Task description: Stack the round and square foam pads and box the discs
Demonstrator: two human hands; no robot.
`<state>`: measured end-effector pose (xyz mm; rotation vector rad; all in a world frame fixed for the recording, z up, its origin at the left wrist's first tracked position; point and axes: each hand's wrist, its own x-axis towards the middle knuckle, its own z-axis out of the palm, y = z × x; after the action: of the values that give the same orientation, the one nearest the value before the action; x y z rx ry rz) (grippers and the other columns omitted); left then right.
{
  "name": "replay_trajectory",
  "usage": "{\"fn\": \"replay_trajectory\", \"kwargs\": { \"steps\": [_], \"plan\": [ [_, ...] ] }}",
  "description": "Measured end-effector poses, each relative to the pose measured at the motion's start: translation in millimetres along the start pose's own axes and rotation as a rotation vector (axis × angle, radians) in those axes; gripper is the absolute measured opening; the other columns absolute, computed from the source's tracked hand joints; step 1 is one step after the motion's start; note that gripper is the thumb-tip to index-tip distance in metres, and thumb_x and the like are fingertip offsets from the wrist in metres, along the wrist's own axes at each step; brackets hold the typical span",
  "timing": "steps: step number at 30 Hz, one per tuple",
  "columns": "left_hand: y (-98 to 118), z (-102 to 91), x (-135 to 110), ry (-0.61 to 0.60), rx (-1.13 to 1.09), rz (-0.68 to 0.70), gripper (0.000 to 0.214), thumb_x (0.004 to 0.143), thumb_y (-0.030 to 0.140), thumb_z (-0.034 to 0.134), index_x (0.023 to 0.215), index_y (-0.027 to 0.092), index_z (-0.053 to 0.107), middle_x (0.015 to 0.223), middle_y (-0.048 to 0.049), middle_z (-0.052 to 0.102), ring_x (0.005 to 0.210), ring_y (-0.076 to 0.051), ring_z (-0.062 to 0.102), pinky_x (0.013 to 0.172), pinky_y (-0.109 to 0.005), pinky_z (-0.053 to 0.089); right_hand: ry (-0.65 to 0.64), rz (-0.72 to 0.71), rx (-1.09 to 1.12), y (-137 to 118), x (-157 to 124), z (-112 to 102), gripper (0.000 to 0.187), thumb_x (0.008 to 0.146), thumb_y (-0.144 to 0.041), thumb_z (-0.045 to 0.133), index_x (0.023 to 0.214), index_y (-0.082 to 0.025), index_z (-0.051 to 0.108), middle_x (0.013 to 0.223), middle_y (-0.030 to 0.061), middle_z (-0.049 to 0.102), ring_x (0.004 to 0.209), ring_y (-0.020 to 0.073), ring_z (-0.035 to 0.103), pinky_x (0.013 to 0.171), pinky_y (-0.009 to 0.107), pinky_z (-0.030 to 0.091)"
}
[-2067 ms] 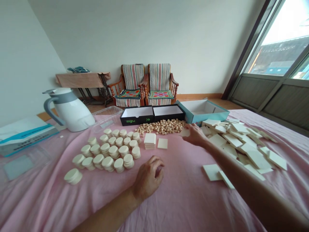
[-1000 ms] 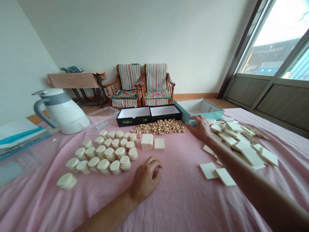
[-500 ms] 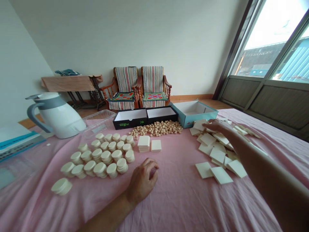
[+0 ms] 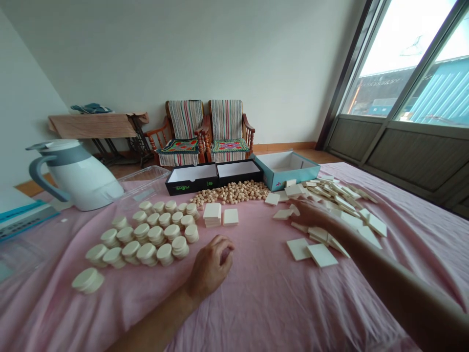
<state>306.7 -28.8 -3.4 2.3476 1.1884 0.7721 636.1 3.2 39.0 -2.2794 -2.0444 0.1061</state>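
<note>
My left hand rests on the pink cloth with its fingers curled in; nothing shows inside the loose fist. Just beyond it are a stack of square pale wooden tiles and a lower stack of square tiles. On the right, my right hand lies low among a loose heap of square tiles. Its thumb is beside a tilted tile; the other fingertips are blurred or hidden, so a grip cannot be made out. Two square tiles lie overlapped nearer me.
Several stacks of round wooden discs stand in rows at left. Small wooden beads are heaped before two black boxes and a light-blue box. A white jug and a clear plastic tray stand farther left.
My right hand has drawn back nearer me and slightly left across the heap. Some square tiles have shifted and spread left. My left hand stays curled beside the stacks; the view has turned slightly.
</note>
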Motion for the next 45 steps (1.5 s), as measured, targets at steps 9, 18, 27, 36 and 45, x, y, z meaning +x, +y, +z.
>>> {"fn": "replay_trajectory", "kwargs": {
  "steps": [9, 18, 27, 36, 45],
  "plan": [
    [0, 0.9, 1, 0.008, 0.028, -0.003, 0.022, 0.076, 0.008, 0.049, 0.087, 0.020, 0.065, 0.096, -0.0037, 0.065, 0.086, -0.017, 0.063, 0.075, -0.027, 0.048, 0.075, -0.138, 0.196, -18, 20, 5, 0.036, 0.075, -0.018, 0.055, 0.109, -0.020, 0.066, 0.108, 0.0083, 0.068, 0.102, 0.0237, 0.060, 0.088, 0.033, 0.043],
    [1, -0.2, 1, 0.014, 0.031, -0.024, 0.021, 0.077, 0.009, 0.050, 0.087, 0.020, 0.065, 0.095, -0.0035, 0.065, 0.073, -0.015, 0.062, 0.069, -0.026, 0.048, 0.151, -0.022, 0.129, -40, 55, 32, 0.035, 0.074, -0.026, 0.061, 0.107, -0.017, 0.063, 0.108, 0.0149, 0.062, 0.112, 0.0336, 0.048, 0.088, 0.046, 0.039],
    [0, 1.9, 0, 0.010, 0.003, -0.029, 0.022, 0.076, 0.008, 0.050, 0.087, 0.020, 0.065, 0.094, -0.0036, 0.065, 0.082, -0.016, 0.062, 0.071, -0.025, 0.048, 0.192, -0.198, 0.279, -79, 45, 31, 0.050, 0.065, -0.023, 0.065, 0.113, -0.015, 0.056, 0.110, 0.0135, 0.054, 0.106, 0.0280, 0.048, 0.089, 0.040, 0.039],
    [1, -0.1, 0, -0.010, -0.003, -0.032, 0.021, 0.078, 0.008, 0.050, 0.087, 0.020, 0.065, 0.094, -0.0033, 0.064, 0.084, -0.016, 0.062, 0.071, -0.024, 0.047, 0.099, -0.503, 0.396, -148, 40, 45, 0.056, 0.065, -0.022, 0.070, 0.118, -0.017, 0.053, 0.112, 0.0098, 0.056, 0.103, 0.0225, 0.052, 0.085, 0.035, 0.043],
    [-1, 0.5, 0, -0.024, -0.004, -0.036, 0.020, 0.079, 0.010, 0.050, 0.088, 0.020, 0.064, 0.096, -0.0037, 0.063, 0.085, -0.017, 0.061, 0.072, -0.025, 0.047, 0.175, -0.204, 0.217, -93, 51, 22, 0.033, 0.080, -0.020, 0.054, 0.112, -0.016, 0.060, 0.114, 0.0151, 0.058, 0.111, 0.0292, 0.049, 0.092, 0.044, 0.038]
  ]
}}
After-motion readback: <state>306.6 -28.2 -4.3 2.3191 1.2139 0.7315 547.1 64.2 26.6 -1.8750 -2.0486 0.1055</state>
